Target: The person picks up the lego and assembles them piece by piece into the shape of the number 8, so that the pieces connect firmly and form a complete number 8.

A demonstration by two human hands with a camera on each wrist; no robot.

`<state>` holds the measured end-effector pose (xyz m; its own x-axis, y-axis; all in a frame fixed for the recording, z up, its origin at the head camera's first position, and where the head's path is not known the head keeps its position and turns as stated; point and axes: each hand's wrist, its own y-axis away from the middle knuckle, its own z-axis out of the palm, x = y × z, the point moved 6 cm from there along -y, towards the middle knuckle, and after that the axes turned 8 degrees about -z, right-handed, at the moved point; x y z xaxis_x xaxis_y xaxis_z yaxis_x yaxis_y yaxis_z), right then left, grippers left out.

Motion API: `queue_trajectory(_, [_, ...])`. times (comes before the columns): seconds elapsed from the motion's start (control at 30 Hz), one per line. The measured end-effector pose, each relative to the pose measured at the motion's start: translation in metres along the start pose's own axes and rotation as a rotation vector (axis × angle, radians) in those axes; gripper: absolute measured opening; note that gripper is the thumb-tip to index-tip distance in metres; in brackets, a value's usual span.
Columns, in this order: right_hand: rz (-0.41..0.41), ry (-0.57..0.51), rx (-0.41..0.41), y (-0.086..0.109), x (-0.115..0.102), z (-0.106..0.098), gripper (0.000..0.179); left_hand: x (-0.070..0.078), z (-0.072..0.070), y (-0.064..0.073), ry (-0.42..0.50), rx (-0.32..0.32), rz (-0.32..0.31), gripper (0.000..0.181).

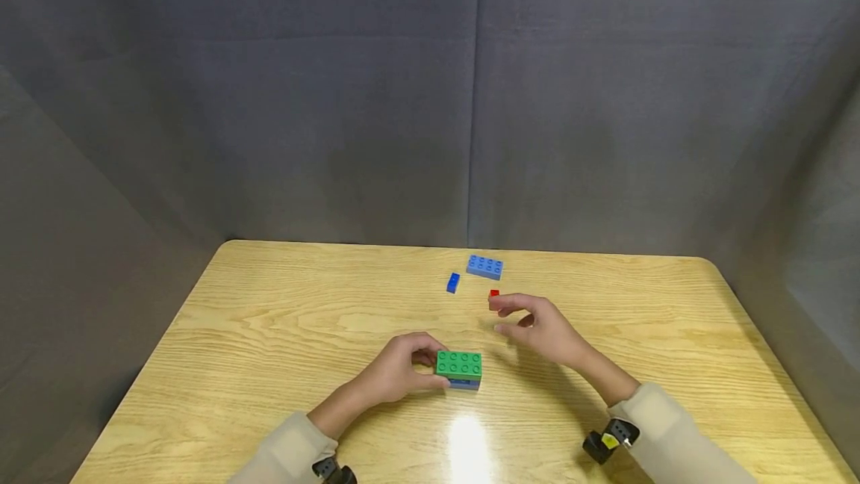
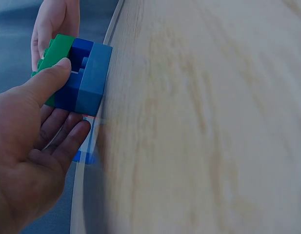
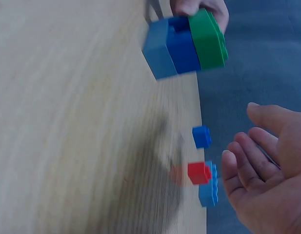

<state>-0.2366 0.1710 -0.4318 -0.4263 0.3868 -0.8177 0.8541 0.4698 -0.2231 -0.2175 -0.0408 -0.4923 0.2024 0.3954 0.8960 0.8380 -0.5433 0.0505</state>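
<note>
Brick stack (image 1: 459, 366) — between both hands (image 1: 398, 370) (image 1: 549, 329) — pinched by the left

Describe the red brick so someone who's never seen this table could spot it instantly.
On the wooden table, look past the green-topped stack toward the far edge. There, the red brick is the loose one closest to the right grip. It alone is red; its neighbours, a small brick and a larger brick, are both blue.

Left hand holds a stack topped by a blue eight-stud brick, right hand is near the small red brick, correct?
No: the top eight-stud brick is green, as the head view shows. The left hand does hold the stack, with the right hand near the small red brick.
</note>
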Motion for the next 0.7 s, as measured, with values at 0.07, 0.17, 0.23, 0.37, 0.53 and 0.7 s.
queue_trajectory(0.07, [0.015, -0.017, 0.026, -0.005, -0.004, -0.006, 0.036, -0.001, 0.0, 0.0, -0.002, 0.0, -0.001, 0.035])
queue_trajectory(0.17, [0.034, -0.034, 0.055, -0.011, 0.001, -0.012, 0.037, -0.001, 0.0, 0.0, 0.0, 0.001, 0.008, 0.036])
queue_trajectory(0.23, [0.049, -0.037, 0.071, -0.014, 0.008, -0.015, 0.038, 0.0, 0.0, 0.0, 0.003, 0.004, 0.02, 0.036])
queue_trajectory(0.37, [0.082, -0.053, 0.094, -0.019, 0.024, -0.017, 0.039, 0.0, 0.0, -0.001, 0.006, 0.006, 0.033, 0.036])
queue_trajectory(0.53, [0.094, -0.073, 0.102, -0.027, 0.055, -0.013, 0.042, -0.001, 0.0, 0.0, -0.002, -0.001, 0.027, 0.036])
queue_trajectory(0.7, [0.123, -0.038, 0.094, -0.031, 0.078, -0.005, 0.047, -0.002, -0.001, 0.0, 0.002, -0.008, 0.005, 0.035])
